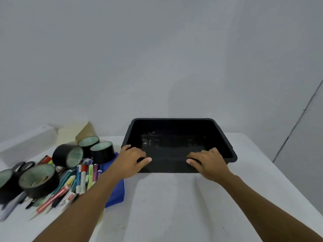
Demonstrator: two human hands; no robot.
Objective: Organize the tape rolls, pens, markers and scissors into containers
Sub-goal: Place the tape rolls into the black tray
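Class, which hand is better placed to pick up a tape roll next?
Probably the left hand: the tape rolls lie beside it; the right hand grips the bin farther away.

Tape rolls point(68, 155) crowd left, bin point(167, 165) seemingly open ahead

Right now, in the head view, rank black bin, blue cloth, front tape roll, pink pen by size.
1. black bin
2. front tape roll and blue cloth: unsure, the left arm hides part of the cloth
3. pink pen

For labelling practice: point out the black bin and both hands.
black bin point(174, 126): head view, far wall.
left hand point(132, 160): head view, its back.
right hand point(208, 163): head view, its back.
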